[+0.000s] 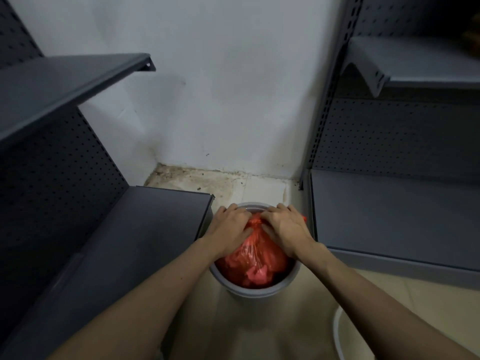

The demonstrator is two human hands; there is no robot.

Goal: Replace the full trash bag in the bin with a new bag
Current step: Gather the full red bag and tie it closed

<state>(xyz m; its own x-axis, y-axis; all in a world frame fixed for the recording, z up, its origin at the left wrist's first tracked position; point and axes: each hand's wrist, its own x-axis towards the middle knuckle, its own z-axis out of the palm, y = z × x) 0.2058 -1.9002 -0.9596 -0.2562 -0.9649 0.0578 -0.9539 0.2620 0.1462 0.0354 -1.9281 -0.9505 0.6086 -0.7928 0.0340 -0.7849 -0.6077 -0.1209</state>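
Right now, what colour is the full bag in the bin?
Translucent red-orange bag, clearest in the head view.

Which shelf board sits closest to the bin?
The low left shelf: its corner nearly meets the grey bin. The right base shelf stands further off.

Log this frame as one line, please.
step: tying full bag | left hand: gripping bag neck | right hand: gripping bag neck | red bag: inside grey bin | new bag: not visible

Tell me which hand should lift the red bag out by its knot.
Right, probably: the right hand has its fingers at the knot of the red bag; the left hand rests beside it.
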